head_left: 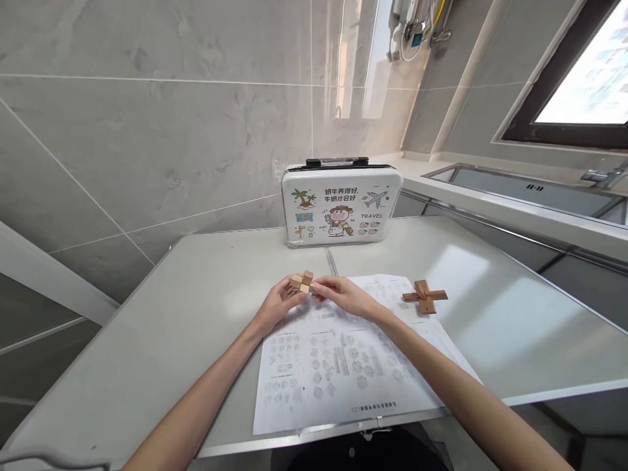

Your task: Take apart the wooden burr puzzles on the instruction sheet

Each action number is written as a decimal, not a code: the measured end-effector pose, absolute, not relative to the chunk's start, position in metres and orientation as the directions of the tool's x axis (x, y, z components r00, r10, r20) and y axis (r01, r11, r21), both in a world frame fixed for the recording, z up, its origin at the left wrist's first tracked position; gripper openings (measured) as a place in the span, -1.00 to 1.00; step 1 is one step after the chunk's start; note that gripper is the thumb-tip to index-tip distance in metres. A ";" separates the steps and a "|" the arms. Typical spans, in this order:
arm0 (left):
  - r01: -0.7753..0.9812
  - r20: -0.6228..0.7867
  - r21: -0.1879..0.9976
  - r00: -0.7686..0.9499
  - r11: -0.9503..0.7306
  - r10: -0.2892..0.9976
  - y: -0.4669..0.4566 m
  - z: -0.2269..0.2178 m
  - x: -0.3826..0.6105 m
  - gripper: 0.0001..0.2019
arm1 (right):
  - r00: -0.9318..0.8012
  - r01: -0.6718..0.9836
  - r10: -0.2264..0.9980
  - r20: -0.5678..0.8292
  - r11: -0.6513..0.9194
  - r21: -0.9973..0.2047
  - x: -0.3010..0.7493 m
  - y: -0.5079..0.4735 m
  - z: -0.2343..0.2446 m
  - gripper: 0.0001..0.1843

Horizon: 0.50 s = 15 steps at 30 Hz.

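My left hand (pixel 277 302) and my right hand (pixel 343 294) meet over the far edge of a printed instruction sheet (pixel 338 366), and together they pinch a small light wooden block puzzle (pixel 303 282) held just above the table. Fingers of both hands are closed round it. A second wooden puzzle (pixel 424 296), darker and cross-shaped, lies on the sheet's right corner, a hand's width from my right hand.
The grey table (pixel 186 307) has a seam down its middle. A white cartoon-printed case (pixel 341 205) stands upright at the table's far edge against the tiled wall. A counter with a steel sink (pixel 530 190) and a window lie at right.
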<state>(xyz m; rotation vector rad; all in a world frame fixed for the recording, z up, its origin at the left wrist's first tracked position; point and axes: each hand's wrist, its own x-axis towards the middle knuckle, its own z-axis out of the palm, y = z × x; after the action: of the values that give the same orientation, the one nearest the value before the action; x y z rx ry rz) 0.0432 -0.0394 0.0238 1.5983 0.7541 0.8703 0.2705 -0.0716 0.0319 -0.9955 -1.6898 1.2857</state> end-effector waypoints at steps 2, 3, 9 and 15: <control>0.009 0.143 0.984 0.554 -0.177 0.820 -0.041 0.023 0.044 -0.43 | -0.523 0.091 0.850 0.061 0.127 -0.988 0.277 -0.075 0.033 -0.47; 0.003 0.136 0.986 0.570 -0.168 0.810 -0.041 0.023 0.044 -0.42 | -0.562 0.081 0.826 0.049 0.114 -0.990 0.279 -0.076 0.034 -0.45; 0.067 0.122 0.978 0.587 -0.199 0.800 -0.044 0.023 0.048 -0.37 | -0.514 0.079 0.858 0.017 0.067 -0.995 0.283 -0.084 0.030 -0.60; 0.182 0.184 0.933 0.503 -0.311 0.845 -0.052 0.021 0.058 -0.46 | -0.278 0.059 0.959 0.057 0.076 -0.995 0.280 -0.088 0.008 -0.66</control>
<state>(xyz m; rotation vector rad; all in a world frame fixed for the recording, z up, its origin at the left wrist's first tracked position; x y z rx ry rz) 0.0580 -0.0522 0.0214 1.7865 0.8634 0.8653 0.2796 -0.0879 0.0076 -1.0633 -1.4966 1.3264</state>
